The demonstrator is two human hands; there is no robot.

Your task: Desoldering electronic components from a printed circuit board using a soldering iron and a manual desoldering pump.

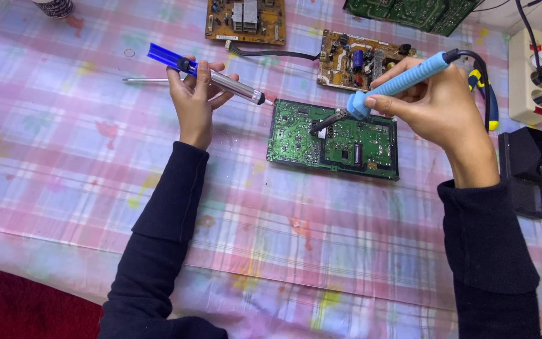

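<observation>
Left hand (194,94) closed around a blue-and-silver metal desoldering pump (211,76), nozzle aimed rightward just short of the green rectangular circuit board (334,139). Right hand (434,100) clamped on a light-blue-handled soldering iron (390,86), tip touching the board below and left of that grip, on the pink plaid tablecloth (64,157).

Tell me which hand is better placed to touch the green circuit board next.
The right hand. Its blue soldering iron already points its tip at the green circuit board. The left hand holds the desoldering pump beside the board, its nozzle off the edge.
</observation>
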